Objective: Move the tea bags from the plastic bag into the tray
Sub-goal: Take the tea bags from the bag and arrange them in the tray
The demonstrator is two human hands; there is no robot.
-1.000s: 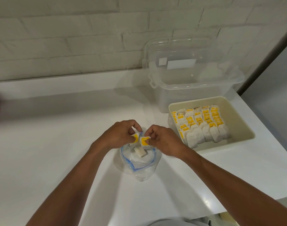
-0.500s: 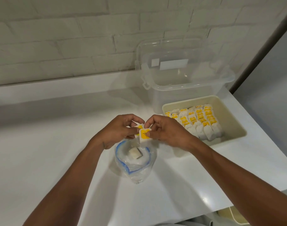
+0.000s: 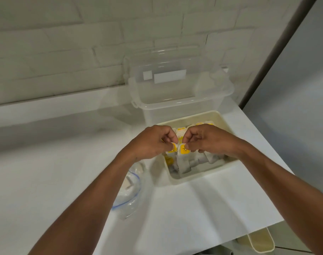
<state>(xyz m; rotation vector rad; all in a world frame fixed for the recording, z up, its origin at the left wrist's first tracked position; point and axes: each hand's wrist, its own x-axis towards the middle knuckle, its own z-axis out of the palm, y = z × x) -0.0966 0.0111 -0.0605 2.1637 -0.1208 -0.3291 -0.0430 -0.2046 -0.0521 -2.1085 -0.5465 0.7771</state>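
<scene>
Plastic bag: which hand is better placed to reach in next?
Probably left. The left hand sits nearer the plastic bag, which lies left of the tray; the right hand would cross over. Both pinch tea bags.

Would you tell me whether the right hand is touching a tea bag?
Touching: the head view shows the right hand pinching the yellow tag of a tea bag.

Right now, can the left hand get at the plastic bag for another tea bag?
Probably, once freed: the left hand pinches a tea bag over the tray; the plastic bag lies open by its forearm, nothing between.
</scene>
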